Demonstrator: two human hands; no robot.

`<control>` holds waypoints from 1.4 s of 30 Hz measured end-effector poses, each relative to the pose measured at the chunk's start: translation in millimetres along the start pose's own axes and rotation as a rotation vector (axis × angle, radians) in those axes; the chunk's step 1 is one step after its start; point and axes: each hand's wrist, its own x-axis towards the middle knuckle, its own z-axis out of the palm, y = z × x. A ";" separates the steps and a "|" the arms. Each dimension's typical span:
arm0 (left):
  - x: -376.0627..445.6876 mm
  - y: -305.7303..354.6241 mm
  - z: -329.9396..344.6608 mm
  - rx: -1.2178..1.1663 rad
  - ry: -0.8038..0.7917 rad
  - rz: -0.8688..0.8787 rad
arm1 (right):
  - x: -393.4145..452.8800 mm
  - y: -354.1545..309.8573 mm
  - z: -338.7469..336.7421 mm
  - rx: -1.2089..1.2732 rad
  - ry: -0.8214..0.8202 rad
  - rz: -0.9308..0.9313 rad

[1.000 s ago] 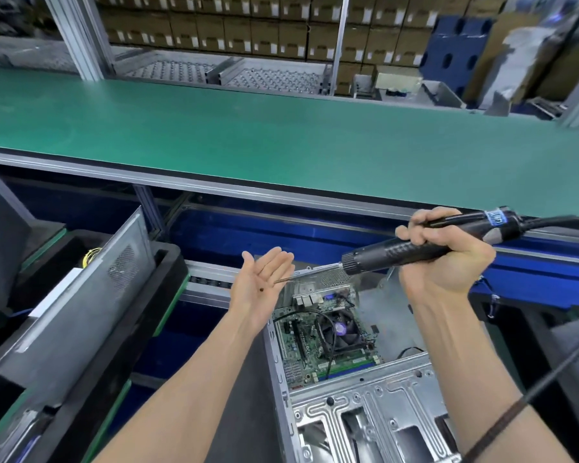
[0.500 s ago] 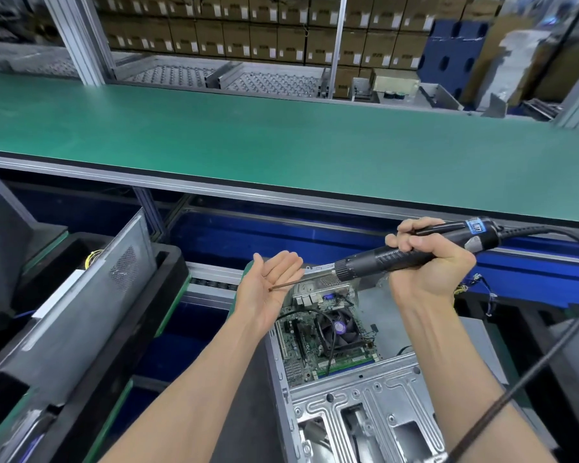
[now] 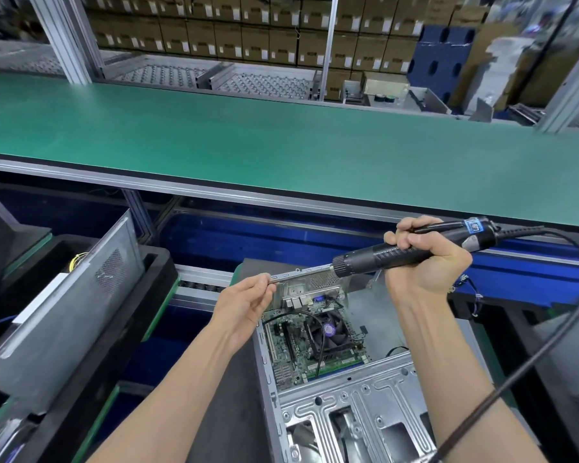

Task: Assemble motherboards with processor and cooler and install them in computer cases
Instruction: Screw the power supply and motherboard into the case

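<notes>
While right hand (image 3: 425, 262) grips screwdriver (image 3: 401, 250) level, left hand (image 3: 244, 305) fingers pinch its bit tip (image 3: 274, 279).

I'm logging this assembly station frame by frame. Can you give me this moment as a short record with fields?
right hand: grips electric screwdriver, held near level above the case
left hand: fingertips pinch the screwdriver bit's tip
computer case: open, lying below the hands
motherboard: inside case, cooler fan on it
conveyor belt: green, behind the case
</notes>
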 end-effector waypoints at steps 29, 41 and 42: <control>-0.9 -0.4 11.0 -0.050 0.037 0.047 | 4.6 8.2 1.4 -0.001 0.058 -0.035; 22.9 10.4 -14.9 0.673 0.207 0.397 | 12.4 5.8 21.3 -0.108 -0.065 -0.056; 27.6 10.6 -16.4 0.766 0.173 0.367 | 12.4 11.4 22.6 -0.151 -0.078 -0.070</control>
